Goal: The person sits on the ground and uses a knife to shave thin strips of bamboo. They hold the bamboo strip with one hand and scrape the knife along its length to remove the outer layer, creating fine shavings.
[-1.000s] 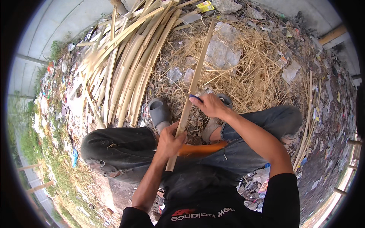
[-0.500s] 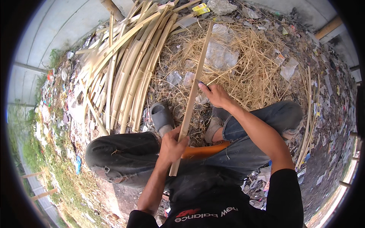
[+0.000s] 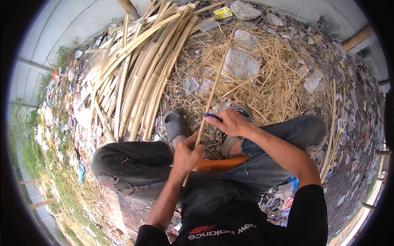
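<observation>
A long, thin bamboo strip [image 3: 215, 89] slants from my lap up and away across the ground, its narrow edge facing up. My left hand [image 3: 187, 155] grips its near part between thumb and fingers, and the short near end sticks out below the palm. Farther up the strip, my right hand [image 3: 232, 122] is closed round what looks like a small blue-handled knife [image 3: 214, 117], held against the strip. Its blade is hidden. An orange curved piece [image 3: 221, 164] lies across my lap, beneath the strip and beside my left hand.
A pile of split bamboo strips [image 3: 141, 78] lies at the far left. Dry shavings [image 3: 279, 78] and plastic scraps [image 3: 242, 62] cover the ground ahead. Thin strips [image 3: 331, 131] lie right of my knee. A grey clog [image 3: 175, 124] is on my foot; a pale wall [image 3: 49, 45] stands behind.
My right hand has come down the strip toward me, nearer my left hand. The strip has turned from its broad face to its narrow edge. My left hand stays nearly in place.
</observation>
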The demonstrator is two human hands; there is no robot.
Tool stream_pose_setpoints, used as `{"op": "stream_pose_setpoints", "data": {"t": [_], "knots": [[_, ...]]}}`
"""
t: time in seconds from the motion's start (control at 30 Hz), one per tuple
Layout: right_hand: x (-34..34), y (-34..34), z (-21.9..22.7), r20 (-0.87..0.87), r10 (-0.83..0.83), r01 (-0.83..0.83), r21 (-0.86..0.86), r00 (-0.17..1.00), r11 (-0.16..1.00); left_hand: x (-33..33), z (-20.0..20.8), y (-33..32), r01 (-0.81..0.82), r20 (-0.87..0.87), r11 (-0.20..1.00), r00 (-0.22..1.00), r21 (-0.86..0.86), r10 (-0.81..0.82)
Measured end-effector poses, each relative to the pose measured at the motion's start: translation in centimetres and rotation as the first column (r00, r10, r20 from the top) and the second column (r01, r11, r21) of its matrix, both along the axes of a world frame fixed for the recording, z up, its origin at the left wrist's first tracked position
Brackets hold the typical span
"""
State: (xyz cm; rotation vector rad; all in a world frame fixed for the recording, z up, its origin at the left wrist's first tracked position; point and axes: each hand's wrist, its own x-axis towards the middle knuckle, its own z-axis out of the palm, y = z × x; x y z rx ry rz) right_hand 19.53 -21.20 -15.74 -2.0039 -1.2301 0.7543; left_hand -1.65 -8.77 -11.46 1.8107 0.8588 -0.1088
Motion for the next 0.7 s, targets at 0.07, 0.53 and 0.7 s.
{"op": "stream_pose_setpoints", "data": {"t": [0.07, 0.53, 0.7], "knots": [[-3.7, -1.0, 1.0, -0.138, 0.111, -0.108, 0.029, 0.984, 0.994, 0.7, 1.2, 0.3, 0.071, -0.099, 0.997, 0.993, 0.024, -0.069], [0.5, -0.7, -1.0, 0.0, -0.101, 0.1, -0.143, 0.995, 0.985, -0.8, -0.8, -0.1, 0.022, 0.033, 0.995, 0.999, 0.099, -0.025], [-4.5, -1.4, 1.9, -0.104, 0.155, -0.151, 0.046, 0.982, 0.988, 0.3, 1.0, 0.2, 0.059, -0.091, 0.998, 0.994, 0.035, -0.055]]}}
